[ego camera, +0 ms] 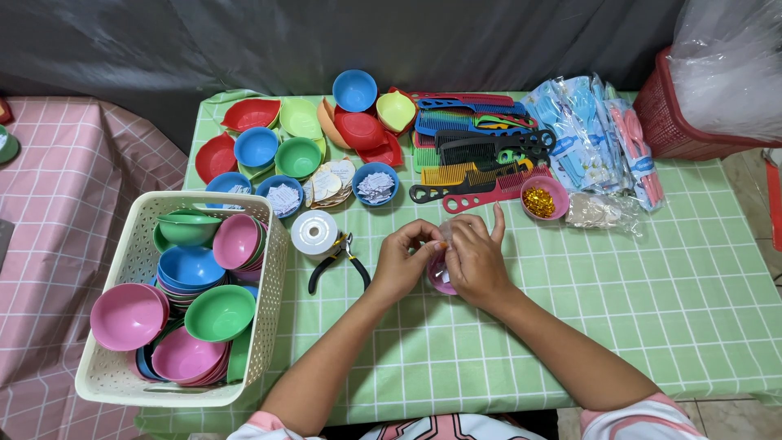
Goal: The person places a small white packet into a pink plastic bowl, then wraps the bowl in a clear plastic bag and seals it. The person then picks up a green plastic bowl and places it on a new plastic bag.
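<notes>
Both hands met over the bench (652,310): the left hand (401,265) and right hand (475,259) closed their fingers around a small pink bowl (441,281), steadying it from both sides. Pliers (336,261) and a ribbon roll (314,234) lay just beside them, within easy reach.

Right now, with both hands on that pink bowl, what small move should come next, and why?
Probably pinch the clear wrap closed over the pink bowl: the left hand and right hand both meet at its top, and the ribbon roll and pliers lie just left.
</notes>
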